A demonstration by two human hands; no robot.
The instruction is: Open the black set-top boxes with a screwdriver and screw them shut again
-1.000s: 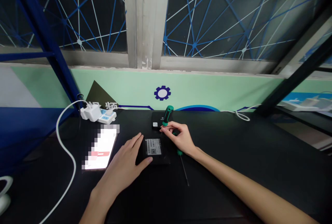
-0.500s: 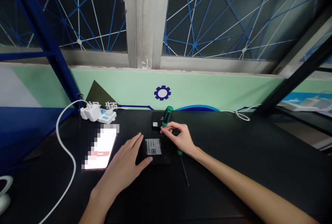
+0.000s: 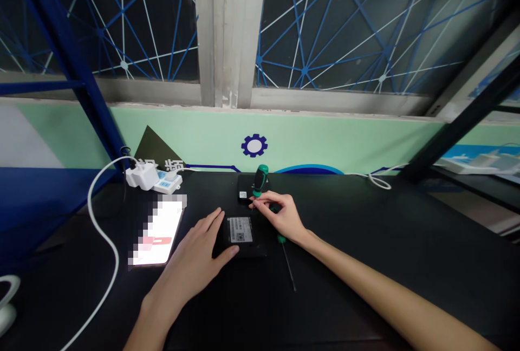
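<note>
- Labelled black device [image 3: 241, 230] lies flat on the dark tabletop [image 3: 406, 242], between the two hands, its pale label facing up; its dark outer edges almost melt into the surface.
- Left hand [image 3: 199, 248] is spread, thumb held away from the fingers: fingertips sit at the device's far-left corner, thumb along its near edge, so the left side is hemmed in.
- Right hand [image 3: 284, 215] pinches the upright, slightly tilted green-and-black screwdriver [image 3: 260, 180] low, below its handle, near the device's far-right corner; the tip is too small to make out.
- Second screwdriver [image 3: 281, 239] lies partly hidden beneath the right hand, its shaft pointing towards the near edge of the tabletop and crowding the device's right side.
- Black box [image 3: 244, 186] with a white sticker stands just behind the device, close to the wall [image 3: 325, 134], leaving little depth there.
- Lit phone [image 3: 162, 226] takes up the space just left of the left hand; the power strip [image 3: 167, 184] lies beyond it, and a white cable [image 3: 117, 258] curves past its outer side.
- Widest room to move: right of the right hand, where the tabletop runs well out, and nearer the person, between the arms.
</note>
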